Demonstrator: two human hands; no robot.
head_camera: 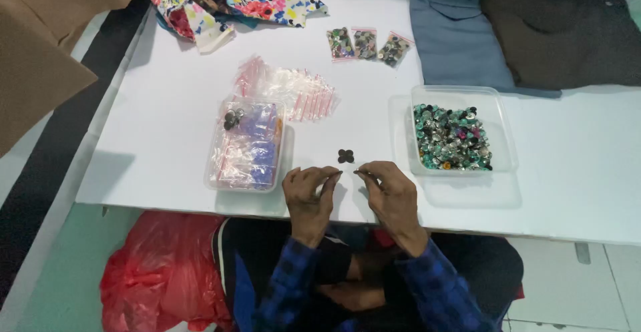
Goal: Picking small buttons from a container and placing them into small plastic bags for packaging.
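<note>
White bench point(167, 125) carries, from the left, a clear tub of small bags point(246, 146), then four dark buttons point(345, 156) just beyond the left hand point(308, 195) and right hand point(392, 195), both pinched on something too small to tell, with three filled bags point(366, 44) behind and a full button tray point(454, 135) unsorted.

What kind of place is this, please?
Probably a small sewing or garment workshop: a clear tub of mixed buttons, small bags of sorted buttons, and folded clothes lie on the white table.
</note>
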